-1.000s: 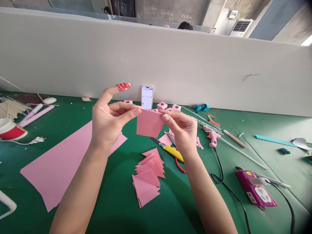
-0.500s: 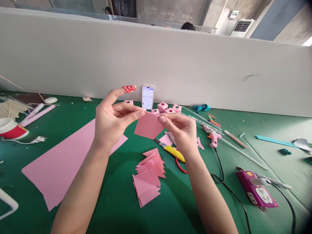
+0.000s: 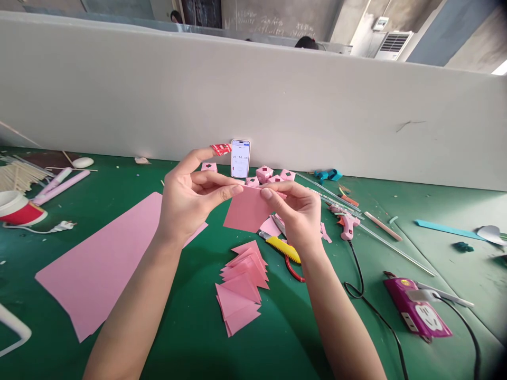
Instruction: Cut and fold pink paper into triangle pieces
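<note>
Both hands hold a small folded pink paper piece above the green table. My left hand pinches its upper left edge; the index finger sticks up with a red plaster on its tip. My right hand pinches the upper right edge with thumb and fingers. Below them lies a pile of folded pink paper pieces. A large pink sheet lies flat at the left.
A phone leans on the white wall, with small pink boxes beside it. A yellow utility knife, a pink glue gun, a purple power strip, a red paper cup and wooden sticks lie around.
My left hand has moved slightly right and lower, its raised finger now near the phone. The pink piece has tilted a little between the fingers.
</note>
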The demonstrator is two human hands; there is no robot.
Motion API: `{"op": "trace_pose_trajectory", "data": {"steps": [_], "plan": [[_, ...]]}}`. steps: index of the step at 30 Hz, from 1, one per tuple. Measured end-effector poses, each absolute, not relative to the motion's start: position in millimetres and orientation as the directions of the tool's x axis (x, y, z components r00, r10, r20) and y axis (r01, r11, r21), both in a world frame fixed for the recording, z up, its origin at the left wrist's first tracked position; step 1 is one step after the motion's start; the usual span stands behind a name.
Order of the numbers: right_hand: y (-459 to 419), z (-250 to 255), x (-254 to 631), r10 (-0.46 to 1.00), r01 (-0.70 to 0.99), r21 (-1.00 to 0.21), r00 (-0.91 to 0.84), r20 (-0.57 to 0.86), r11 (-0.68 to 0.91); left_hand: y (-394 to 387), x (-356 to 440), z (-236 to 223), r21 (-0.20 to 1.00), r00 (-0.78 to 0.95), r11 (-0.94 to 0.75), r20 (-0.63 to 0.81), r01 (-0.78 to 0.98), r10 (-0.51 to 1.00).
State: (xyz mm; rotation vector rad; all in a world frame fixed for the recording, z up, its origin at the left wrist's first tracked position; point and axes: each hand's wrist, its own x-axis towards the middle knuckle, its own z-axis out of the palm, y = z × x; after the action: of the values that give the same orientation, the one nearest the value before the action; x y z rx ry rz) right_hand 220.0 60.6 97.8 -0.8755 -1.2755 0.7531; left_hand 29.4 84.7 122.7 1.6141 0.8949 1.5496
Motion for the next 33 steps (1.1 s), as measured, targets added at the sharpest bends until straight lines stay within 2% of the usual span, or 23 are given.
{"op": "trace_pose_trajectory", "data": {"steps": [4, 7, 12, 17, 23, 27, 30, 33], "plan": [[59.1, 100.3, 217.8, 0.81, 0.068, -0.827, 0.173, 0.561, 0.558, 85.0, 29.7, 122.3, 0.87, 0.052, -0.493, 0.492, -0.008, 0.869], [59.4, 100.1, 217.4, 0.788, 0.057, -0.804, 0.165, 0.593, 0.592, 85.1, 29.9, 122.6, 0.875, 0.054, -0.484, 0.484, -0.009, 0.873], [63.3, 96.6, 220.2, 0.877, -0.068, -0.876, 0.099, 0.47, 0.477, 85.1, 29.9, 121.8, 0.872, 0.075, -0.489, 0.488, -0.007, 0.87], [63.4, 96.9, 221.0, 0.891, -0.031, -0.893, 0.084, 0.445, 0.449, 86.9, 29.2, 119.4, 0.865, 0.069, -0.499, 0.496, 0.054, 0.866], [58.4, 100.9, 215.5, 0.775, 0.094, -0.791, 0.157, 0.612, 0.605, 85.8, 30.7, 121.1, 0.89, 0.101, -0.456, 0.454, -0.005, 0.885], [56.4, 102.1, 212.5, 0.725, 0.186, -0.751, 0.197, 0.66, 0.633, 84.7, 33.2, 122.4, 0.906, 0.133, -0.421, 0.422, -0.043, 0.897], [57.4, 101.2, 213.8, 0.74, 0.18, -0.763, 0.188, 0.646, 0.621, 84.4, 34.4, 122.2, 0.902, 0.131, -0.428, 0.431, -0.047, 0.893], [59.4, 99.6, 217.5, 0.821, 0.084, -0.829, 0.116, 0.559, 0.552, 83.7, 34.7, 122.3, 0.892, 0.11, -0.452, 0.452, -0.026, 0.885]]}}
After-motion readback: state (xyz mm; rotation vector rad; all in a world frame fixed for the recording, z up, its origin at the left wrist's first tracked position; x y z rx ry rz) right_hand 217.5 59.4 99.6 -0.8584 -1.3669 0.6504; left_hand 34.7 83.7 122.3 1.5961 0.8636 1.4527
